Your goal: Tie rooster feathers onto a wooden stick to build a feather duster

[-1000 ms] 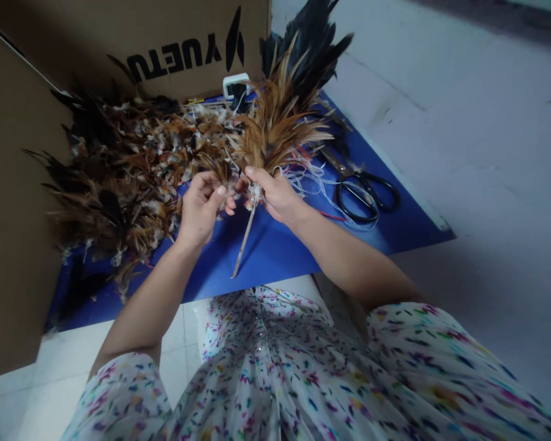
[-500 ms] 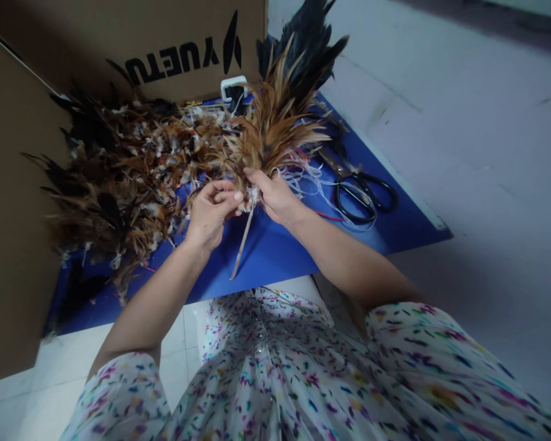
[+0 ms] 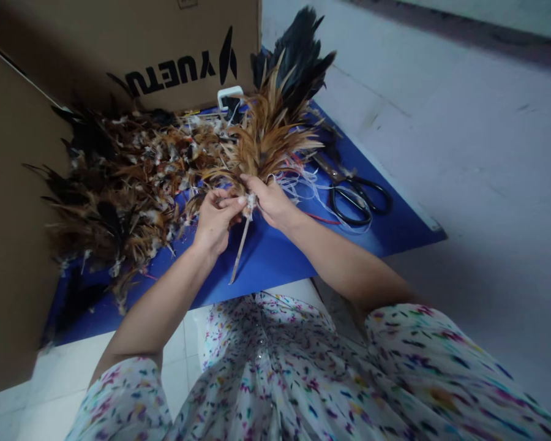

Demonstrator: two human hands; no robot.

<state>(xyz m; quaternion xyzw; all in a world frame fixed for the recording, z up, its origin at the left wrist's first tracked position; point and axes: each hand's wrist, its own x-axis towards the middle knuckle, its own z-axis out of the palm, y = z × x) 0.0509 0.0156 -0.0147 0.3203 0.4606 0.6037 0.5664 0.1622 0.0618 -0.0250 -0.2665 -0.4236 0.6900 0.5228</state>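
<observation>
A feather duster with brown feathers below and black ones at its top slants away from me over the table. Its thin stick points back toward me. My right hand is wrapped around the base of the feathers, thumb on top. At the whitish quill ends beside it, my left hand pinches with thumb and fingers; it seems to hold feather ends against the stick, though the fingertips partly hide them. Left of my hands lies a big heap of loose brown and black feathers.
Black-handled scissors lie at the right on the blue table, with white plastic strips beside them. A cardboard box stands behind, more cardboard at the left. A white clip-like object sits near the box. A wall borders the right.
My left thumb has moved in closer against the quill ends, and its fingers have curled tighter. My right hand keeps its hold on the duster. The view has shifted slightly.
</observation>
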